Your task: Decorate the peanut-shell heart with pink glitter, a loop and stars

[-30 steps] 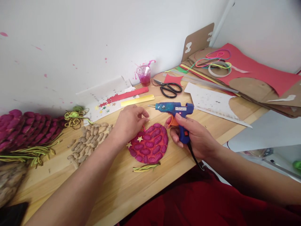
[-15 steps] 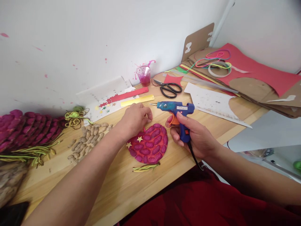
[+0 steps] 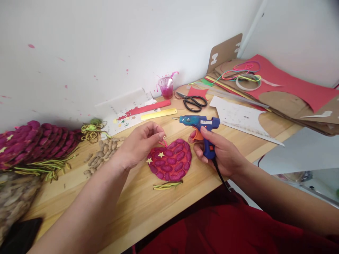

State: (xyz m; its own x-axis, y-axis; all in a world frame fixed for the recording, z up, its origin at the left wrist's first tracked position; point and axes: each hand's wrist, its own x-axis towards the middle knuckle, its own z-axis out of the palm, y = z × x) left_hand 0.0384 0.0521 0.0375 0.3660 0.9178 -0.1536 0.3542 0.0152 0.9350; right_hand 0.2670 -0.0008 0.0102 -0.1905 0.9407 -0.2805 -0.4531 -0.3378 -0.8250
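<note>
My right hand [image 3: 222,151] is wrapped round a blue glue gun [image 3: 200,121] with an orange trigger, its nozzle pointing left. One finger lies at the trigger. Fingertips of my left hand [image 3: 145,141] are pinched on a small gold piece [image 3: 164,137], too small to make out fully. Just below that hand, a heart [image 3: 169,162] covered in magenta-painted peanuts lies flat on the table. Two gold stars [image 3: 161,155] sit on its left lobe, and a pink cord loop [image 3: 163,143] rises from its top. A bundle of green-brown strings [image 3: 167,185] lies under the heart's lower end.
Scissors [image 3: 194,102], a cup of magenta paint [image 3: 166,88], red and yellow strips [image 3: 159,114] and paper with small stars [image 3: 124,123] lie behind. Peanuts [image 3: 102,155] and a stack of magenta hearts [image 3: 39,141] are left. Cardboard and red sheets [image 3: 296,81] lie right.
My left hand has lifted slightly and turned, so its pinched fingertips and the gold piece now show. The pink loop is more visible. My right hand still holds the glue gun almost unchanged.
</note>
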